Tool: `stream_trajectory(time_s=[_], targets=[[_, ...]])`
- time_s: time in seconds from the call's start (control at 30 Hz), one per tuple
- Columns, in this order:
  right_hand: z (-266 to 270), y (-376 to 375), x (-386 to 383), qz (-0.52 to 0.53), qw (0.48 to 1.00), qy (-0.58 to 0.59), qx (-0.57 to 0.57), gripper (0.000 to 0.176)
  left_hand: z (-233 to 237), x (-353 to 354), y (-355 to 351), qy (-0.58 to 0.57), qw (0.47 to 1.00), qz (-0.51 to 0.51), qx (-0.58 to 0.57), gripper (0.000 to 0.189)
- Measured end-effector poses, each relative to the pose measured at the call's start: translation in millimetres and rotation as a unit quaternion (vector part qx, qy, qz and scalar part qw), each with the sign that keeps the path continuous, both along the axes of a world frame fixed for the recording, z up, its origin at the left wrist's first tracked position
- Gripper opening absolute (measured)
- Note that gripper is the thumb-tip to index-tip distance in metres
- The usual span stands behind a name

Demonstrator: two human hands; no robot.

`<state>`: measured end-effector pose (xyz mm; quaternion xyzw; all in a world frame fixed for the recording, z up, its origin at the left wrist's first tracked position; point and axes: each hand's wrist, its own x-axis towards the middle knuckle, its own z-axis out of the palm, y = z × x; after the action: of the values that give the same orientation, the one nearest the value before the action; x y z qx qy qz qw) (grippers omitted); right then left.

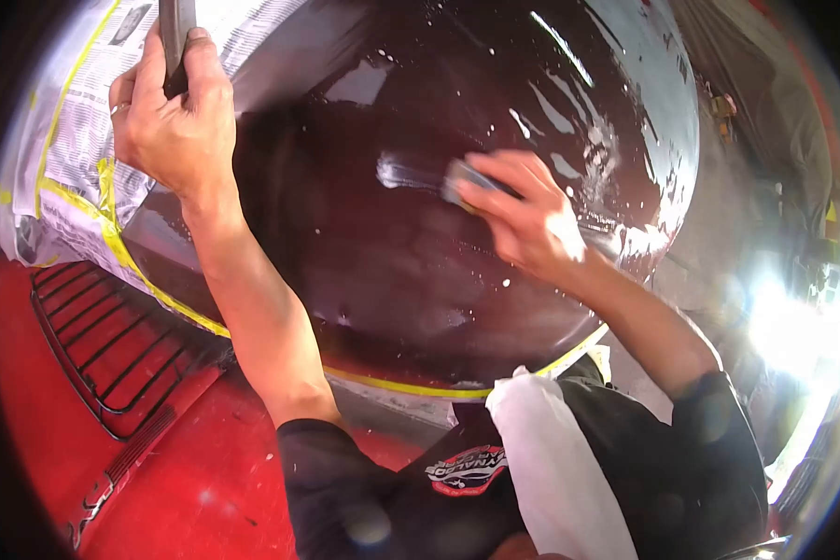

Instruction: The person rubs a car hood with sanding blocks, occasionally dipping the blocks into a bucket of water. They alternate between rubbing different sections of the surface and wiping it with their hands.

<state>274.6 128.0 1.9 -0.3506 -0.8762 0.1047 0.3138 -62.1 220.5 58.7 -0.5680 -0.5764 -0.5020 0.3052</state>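
My left hand [179, 117] is wrapped round a grey bar-like tool [176, 42] at the top left, above newspaper masking. Near the middle, my right hand [523, 205] holds a small grey block [471, 182] against the dark, glossy curved panel [373, 261]. A whitish wet smear [403, 174] lies on the panel just left of the block. White drops and streaks are scattered over the panel, mostly to the right. The block's underside is hidden.
Newspaper [89, 121] and yellow tape [112, 241] border the panel's left and lower edges. A red body with a black grille [112, 345] is at the lower left. White cloth [555, 457] hangs over my dark shirt. Bright light glares at the right.
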Motion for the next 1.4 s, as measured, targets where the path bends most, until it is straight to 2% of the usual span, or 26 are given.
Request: stream_trajectory(time_s=[0.1,0.2,0.27,0.33,0.4,0.47,0.53,0.57,0.67,0.73,0.8,0.87,0.93,1.0,1.1,1.13,1.27,1.3,1.33,1.4], targets=[[9.3,21.6,-45.7,0.049,0.998,0.035,-0.006,0.047,-5.6,2.6,-0.5,0.003,1.0,0.021,-0.006,0.031],[-0.2,6.7,0.4,0.017,0.999,-0.028,-0.005,0.043,-5.2,-0.3,2.6,-0.011,1.0,0.012,-0.008,0.031],[-15.3,3.8,16.1,-0.001,1.0,-0.008,0.006,0.044,-1.8,-4.7,1.9,0.002,1.0,0.008,-0.004,0.032],[-3.0,6.4,-5.6,0.002,1.0,-0.002,-0.007,0.042,-3.3,-0.3,1.2,0.017,1.0,-0.004,0.007,0.033],[2.9,22.4,-45.2,0.034,0.999,0.025,0.017,0.04,0.3,16.4,-3.2,-0.019,1.0,-0.012,-0.01,0.034],[8.4,22.1,-39.5,0.047,0.999,0.001,0.005,0.042,-0.8,10.7,1.1,0.004,1.0,0.004,-0.019,0.034],[-4.5,5.2,3.1,0.008,1.0,-0.02,0.008,0.044,-4.7,2.2,4.3,-0.008,0.999,-0.013,0.027,0.03],[-21.6,-0.8,21.2,0.002,1.0,0.02,0.024,0.04,-5.1,-3.0,5.8,0.011,0.999,-0.002,0.038,0.029],[-0.7,7.1,-14.2,-0.006,1.0,-0.012,0.013,0.042,3.5,13.8,-2.4,-0.023,1.0,0.012,-0.014,0.029],[4.1,23.5,-50.9,0.044,0.999,0.002,0.007,0.044,-5.1,6.4,3.9,0.01,1.0,-0.019,0.009,0.029],[3.7,27.4,-52.2,0.061,0.998,0.007,0.007,0.045,-10.4,0.9,6.7,0.019,1.0,0.015,0.019,0.029],[0.0,15.6,-17.6,0.034,0.999,-0.036,0.014,0.046,-3.8,5.8,-6.8,0.036,0.998,0.044,-0.012,0.029],[-14.6,0.4,35.3,-0.001,1.0,-0.023,0.005,0.054,5.7,26.8,-36.6,0.048,0.996,0.061,-0.046,0.03],[-20.9,-19.0,63.0,-0.039,0.999,0.014,-0.014,0.05,-4.7,44.9,-65.9,0.004,0.984,0.084,-0.157,0.034],[-12.1,-26.3,72.0,-0.045,0.997,0.046,-0.045,0.045,-32.9,65.6,-90.2,0.137,0.96,0.062,-0.237,0.036],[-10.6,-27.7,77.8,-0.065,0.997,0.046,-0.018,0.044,-36.2,81.1,-95.3,0.172,0.948,0.063,-0.261,0.037],[5.7,-35.2,117.7,-0.202,0.977,0.065,0.005,0.043,-48.2,146.9,-109.5,0.108,0.945,0.043,-0.305,0.035],[-2.0,-35.9,131.2,-0.226,0.967,0.113,0.004,0.044,-50.5,169.8,-115.1,0.124,0.943,0.034,-0.306,0.035],[-1.2,-37.6,144.2,-0.253,0.961,0.109,-0.006,0.04,-52.5,194.8,-121.9,0.139,0.941,0.025,-0.309,0.036],[-14.8,-39.2,167.6,-0.265,0.95,0.161,-0.031,0.036,-63.2,240.0,-139.6,0.11,0.932,-0.033,-0.344,0.039]])
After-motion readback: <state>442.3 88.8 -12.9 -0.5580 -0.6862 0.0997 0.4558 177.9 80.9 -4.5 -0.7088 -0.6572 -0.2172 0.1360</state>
